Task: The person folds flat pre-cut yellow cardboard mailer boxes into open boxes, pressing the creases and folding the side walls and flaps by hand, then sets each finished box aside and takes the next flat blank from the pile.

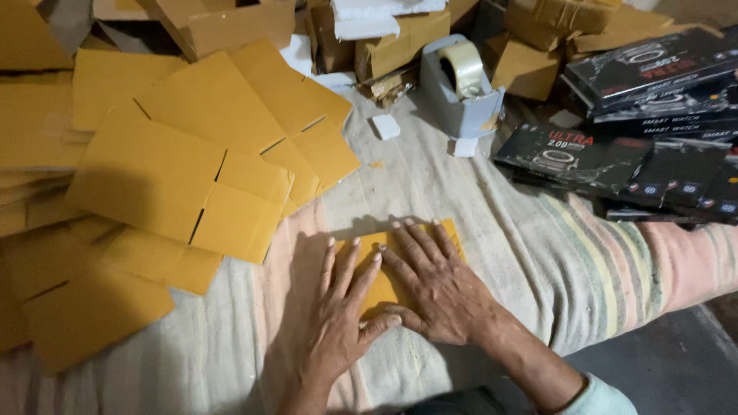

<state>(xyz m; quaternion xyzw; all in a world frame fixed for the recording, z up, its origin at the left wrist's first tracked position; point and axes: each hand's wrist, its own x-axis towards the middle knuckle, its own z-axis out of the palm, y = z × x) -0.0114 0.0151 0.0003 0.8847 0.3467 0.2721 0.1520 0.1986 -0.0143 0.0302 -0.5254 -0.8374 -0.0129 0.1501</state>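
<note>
Mustard-yellow flattened cardboard box blanks [177,177] lay heaped at the left on the striped cloth [492,215]. The left hand [338,311] and the right hand [434,280], fingers spread flat, pressed down on a small yellow cardboard piece [384,286] in the centre. Farther right stood a grey tape dispenser [461,92], then glossy black cartons [615,161].

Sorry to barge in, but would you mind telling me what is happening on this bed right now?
A person is pressing both palms flat on a small yellow cardboard piece lying on a striped cloth. The left hand and right hand lie side by side on it, fingers spread. To the left lies a heap of flat yellow box blanks. A grey tape dispenser stands beyond the hands, and black product boxes are stacked at the right.
</note>
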